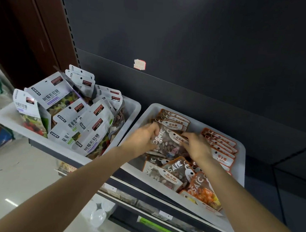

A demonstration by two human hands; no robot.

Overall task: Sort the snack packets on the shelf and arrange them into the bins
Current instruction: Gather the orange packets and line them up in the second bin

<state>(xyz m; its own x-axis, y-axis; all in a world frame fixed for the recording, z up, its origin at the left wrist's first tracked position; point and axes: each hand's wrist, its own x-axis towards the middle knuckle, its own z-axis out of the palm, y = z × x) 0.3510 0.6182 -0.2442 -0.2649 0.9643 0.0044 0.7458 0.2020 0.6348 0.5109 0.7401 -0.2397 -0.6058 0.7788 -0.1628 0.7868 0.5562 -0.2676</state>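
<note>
Right now we hold a clear-windowed stone-candy packet with a brown border and white label over the middle of the right-hand white plastic bin. Our left hand pinches the packet's edge at nine o'clock, fingers curled onto it; our right hand grips the edge at three o'clock, fingers likewise bent round it. Small brown and pale candies show through the film.

Behind it, toward twelve o'clock, a row of matching brown-edged packets stands upright against the bin's far wall. At two o'clock a second upright row of orange-edged packets fills the bin's right side. Toward six o'clock more packets lie loose and overlapping, among them one holding orange and yellow sweets.

At nine o'clock from the held packet sits the left-hand white plastic bin, heaped with white and purple gummy packets tilted every way. Both bins rest on a dark metal shelf before a dark back panel, which bears a small pale sticker.
</note>
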